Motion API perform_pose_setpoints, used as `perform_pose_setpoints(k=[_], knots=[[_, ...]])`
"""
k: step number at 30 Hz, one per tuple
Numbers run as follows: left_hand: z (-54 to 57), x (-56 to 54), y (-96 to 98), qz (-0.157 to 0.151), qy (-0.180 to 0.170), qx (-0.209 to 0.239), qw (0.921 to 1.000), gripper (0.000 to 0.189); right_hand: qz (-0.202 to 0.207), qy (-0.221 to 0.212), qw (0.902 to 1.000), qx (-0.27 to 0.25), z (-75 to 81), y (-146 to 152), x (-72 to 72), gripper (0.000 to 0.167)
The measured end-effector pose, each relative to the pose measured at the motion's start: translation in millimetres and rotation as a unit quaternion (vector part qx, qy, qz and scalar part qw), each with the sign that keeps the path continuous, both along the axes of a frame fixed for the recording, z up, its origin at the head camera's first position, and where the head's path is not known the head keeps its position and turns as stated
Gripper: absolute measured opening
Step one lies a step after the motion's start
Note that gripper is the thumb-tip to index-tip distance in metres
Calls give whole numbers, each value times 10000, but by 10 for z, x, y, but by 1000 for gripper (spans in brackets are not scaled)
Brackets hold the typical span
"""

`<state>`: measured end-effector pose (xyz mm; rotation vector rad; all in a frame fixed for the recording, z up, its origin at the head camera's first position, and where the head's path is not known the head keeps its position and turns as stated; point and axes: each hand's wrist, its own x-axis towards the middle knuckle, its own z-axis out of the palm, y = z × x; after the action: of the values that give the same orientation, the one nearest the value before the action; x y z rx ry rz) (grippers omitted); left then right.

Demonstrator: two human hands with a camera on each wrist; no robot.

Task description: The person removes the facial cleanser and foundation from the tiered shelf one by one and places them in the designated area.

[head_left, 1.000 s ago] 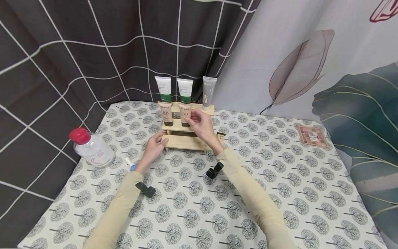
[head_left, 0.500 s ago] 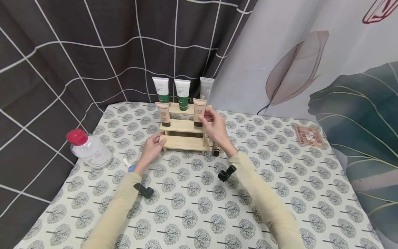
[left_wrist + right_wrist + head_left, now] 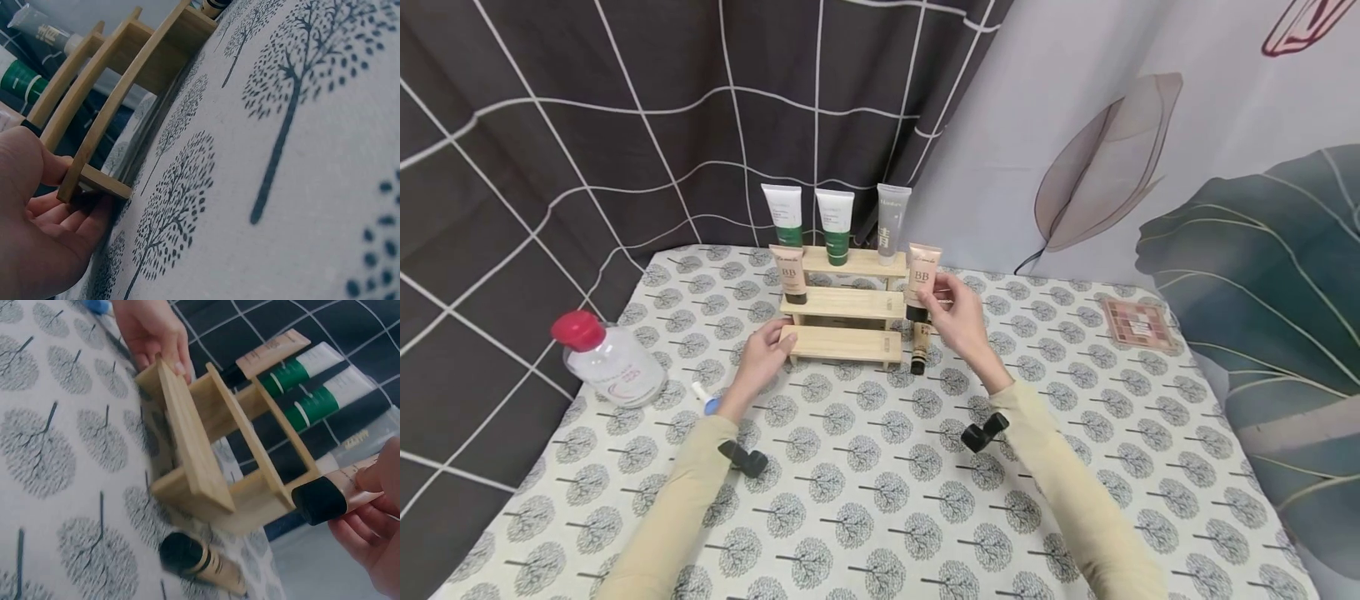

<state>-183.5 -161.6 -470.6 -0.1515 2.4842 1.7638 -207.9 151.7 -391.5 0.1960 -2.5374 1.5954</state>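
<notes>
Pinching a BB tube (image 3: pixel 923 271) in the fingers of my right hand (image 3: pixel 960 318), left hand (image 3: pixel 758 362) gripping the stand (image 3: pixel 844 302), I'd best avoid nudging the tan tube (image 3: pixel 921 342).

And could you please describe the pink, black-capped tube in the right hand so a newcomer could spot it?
On the white, tree-patterned cloth, find the pale wooden three-step stand. Beyond its right end, the right hand holds the pink, black-capped tube marked BB. Unlike the matching pink tube on the middle step, it's held off the stand.
</notes>
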Motion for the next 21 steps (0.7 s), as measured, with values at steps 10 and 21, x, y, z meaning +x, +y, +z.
perform_pose_setpoints(k=[10, 21], knots=[[8, -1, -1, -24, 9, 29, 10000, 48, -325, -526, 9971, 438, -198, 337, 175, 33], [2, -8, 7, 14, -53, 70, 10000, 48, -446, -1301, 9869, 842, -511, 574, 315, 36]])
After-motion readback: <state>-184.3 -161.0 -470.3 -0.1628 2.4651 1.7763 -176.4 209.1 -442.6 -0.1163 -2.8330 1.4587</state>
